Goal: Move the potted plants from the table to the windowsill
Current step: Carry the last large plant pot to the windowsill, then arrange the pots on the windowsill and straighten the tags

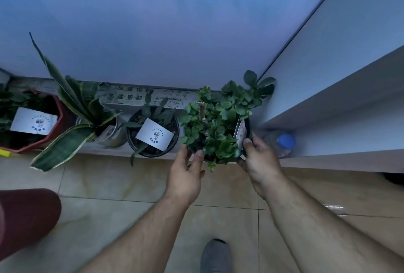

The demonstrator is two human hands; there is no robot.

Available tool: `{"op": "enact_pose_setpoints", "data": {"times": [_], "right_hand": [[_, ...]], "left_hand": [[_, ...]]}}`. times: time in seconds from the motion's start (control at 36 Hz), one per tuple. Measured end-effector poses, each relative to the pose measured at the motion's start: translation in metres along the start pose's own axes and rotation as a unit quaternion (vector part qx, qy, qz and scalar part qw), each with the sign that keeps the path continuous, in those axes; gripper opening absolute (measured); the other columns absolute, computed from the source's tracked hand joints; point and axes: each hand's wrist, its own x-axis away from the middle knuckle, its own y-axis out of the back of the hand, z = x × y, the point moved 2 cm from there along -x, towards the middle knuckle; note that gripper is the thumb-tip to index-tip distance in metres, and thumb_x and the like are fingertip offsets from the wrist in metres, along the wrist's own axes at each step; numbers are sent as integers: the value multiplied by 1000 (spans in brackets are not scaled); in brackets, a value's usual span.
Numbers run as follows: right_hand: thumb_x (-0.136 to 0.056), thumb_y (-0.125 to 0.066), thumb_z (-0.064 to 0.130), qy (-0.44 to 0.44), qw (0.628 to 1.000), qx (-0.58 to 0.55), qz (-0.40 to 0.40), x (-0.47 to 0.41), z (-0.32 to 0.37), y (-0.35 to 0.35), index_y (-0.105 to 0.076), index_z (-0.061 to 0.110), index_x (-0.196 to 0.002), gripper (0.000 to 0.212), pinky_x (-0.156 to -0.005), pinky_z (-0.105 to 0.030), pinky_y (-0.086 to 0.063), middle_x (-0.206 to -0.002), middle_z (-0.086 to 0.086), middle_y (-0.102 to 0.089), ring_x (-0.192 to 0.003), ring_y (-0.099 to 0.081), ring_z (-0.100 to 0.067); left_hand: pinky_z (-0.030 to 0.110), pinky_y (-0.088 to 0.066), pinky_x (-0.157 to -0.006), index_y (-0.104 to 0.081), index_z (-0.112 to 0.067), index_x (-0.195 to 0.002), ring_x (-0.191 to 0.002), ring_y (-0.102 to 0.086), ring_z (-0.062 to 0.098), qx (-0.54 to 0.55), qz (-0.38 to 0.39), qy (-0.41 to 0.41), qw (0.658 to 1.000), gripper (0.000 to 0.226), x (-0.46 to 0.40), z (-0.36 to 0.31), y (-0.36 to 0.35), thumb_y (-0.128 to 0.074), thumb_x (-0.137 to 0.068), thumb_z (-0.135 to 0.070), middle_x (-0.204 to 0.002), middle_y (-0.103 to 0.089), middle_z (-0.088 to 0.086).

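Head view shows our hands reaching down to a leafy potted plant [215,127] at the right end of the windowsill [105,152]. Our left hand [185,176] has its thumb and fingers loosely spread against the left side of the black pot, fingertips among the lower leaves. Our right hand [259,161] curls around the pot's right rim, thumb on a white card [240,131] tucked there. Just right of that hand stands a clear bottle with a blue cap [282,143]. Along the sill to the left sit a small black pot with a white label [153,135], a snake plant [83,115], and a red pot [32,122]. Below lie beige floor tiles [122,176] and a grey shoe [215,255].
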Motion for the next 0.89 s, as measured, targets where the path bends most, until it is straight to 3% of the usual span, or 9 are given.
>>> {"op": "enact_pose_setpoints", "data": {"times": [0.17,0.25,0.31,0.36,0.47,0.58,0.67,0.75,0.89], "right_hand": [[-108,-42,20,-59,998,-1,-29,27,-6,-4,-65,7,-114,27,-93,-38,-56,-115,-13,-71,-103,-66,-20],[-108,-41,17,-71,997,18,-31,51,4,-3,-54,16,-136,32,-100,-41,-52,-133,-3,-59,-117,-59,-19],[-107,-41,14,-81,995,42,-39,61,10,2,-39,7,-151,45,-106,-49,-49,-144,-10,-53,-121,-58,-25],[-106,-43,13,-87,993,67,-38,74,16,9,-36,0,-149,45,-107,-54,-47,-148,-20,-50,-124,-59,-34],[-107,-44,17,-95,992,72,-38,106,25,23,-39,6,-150,45,-105,-48,-49,-141,-18,-54,-127,-57,-29],[-104,-49,17,-93,986,138,6,151,32,19,-53,4,-138,37,-86,-42,-54,-122,-12,-64,-107,-65,-25],[-101,-55,16,-74,980,176,61,184,42,-2,-63,7,-123,25,-75,-38,-56,-109,-12,-71,-96,-71,-21],[-100,-58,15,-55,978,175,102,210,54,-33,-64,14,-115,17,-77,-34,-57,-101,-8,-74,-95,-73,-18],[-96,-64,25,-1,970,204,133,230,63,-88,-68,30,-108,13,-95,-42,-57,-99,4,-76,-96,-72,-10]], "left_hand": [[47,-52,-100,-30,-20,-153,-126,-56,20,-83,6,33,996,69,14,-11,10,-60,-95,-40,-144,-52,4],[46,-50,-103,-34,-19,-152,-123,-56,17,-109,3,27,994,64,38,-23,21,-60,-95,-33,-137,-57,3],[45,-49,-105,-36,-19,-151,-123,-55,16,-109,1,34,993,60,51,-29,27,-60,-96,-29,-137,-54,-1],[45,-48,-105,-40,-21,-149,-122,-55,14,-101,1,38,994,56,67,-37,35,-59,-97,-26,-135,-54,-4],[45,-49,-105,-51,-29,-137,-119,-58,9,-92,-18,39,995,43,97,-53,54,-60,-96,-24,-128,-59,-11],[43,-49,-105,-52,-35,-126,-114,-60,4,-71,-55,39,995,35,137,-77,92,-60,-96,-18,-124,-60,-12],[36,-55,-95,-53,-35,-123,-109,-61,3,-57,-101,30,993,34,160,-92,128,-59,-97,-15,-123,-61,-12],[27,-55,-79,-55,-29,-129,-111,-63,9,-32,-145,19,989,37,177,-102,163,-60,-96,-12,-124,-62,-10],[32,-56,-82,-54,-27,-129,-110,-66,13,3,-182,-3,983,38,195,-109,217,-59,-96,-10,-122,-63,-10]]}}
